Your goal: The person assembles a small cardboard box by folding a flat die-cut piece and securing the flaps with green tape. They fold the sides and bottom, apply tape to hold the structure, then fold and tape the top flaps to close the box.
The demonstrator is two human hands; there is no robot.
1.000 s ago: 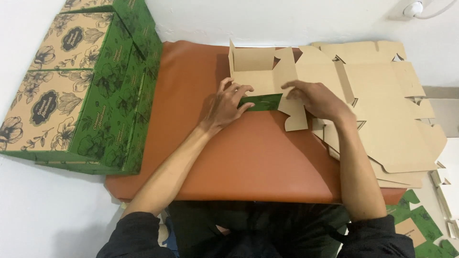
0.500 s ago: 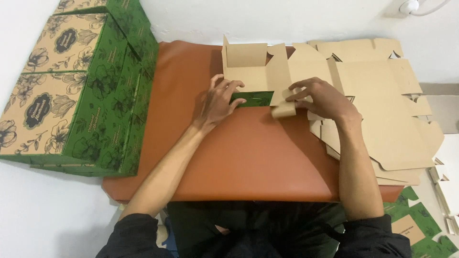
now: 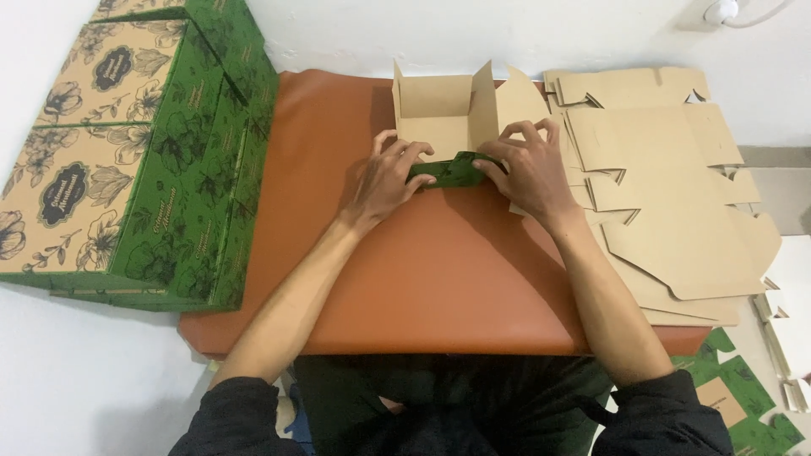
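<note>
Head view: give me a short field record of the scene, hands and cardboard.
surface: brown mat
left hand: fingers pressing the green front wall of the half-folded box
right hand: pressing the same green wall from the other end
box state: back and side walls upright, kraft inside showing
right of box: stack of flat cardboard blanks
left of mat: finished green floral boxes

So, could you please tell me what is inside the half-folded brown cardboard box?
The half-folded brown cardboard box shows only bare inner walls; both hands cover its near green flap.
</note>
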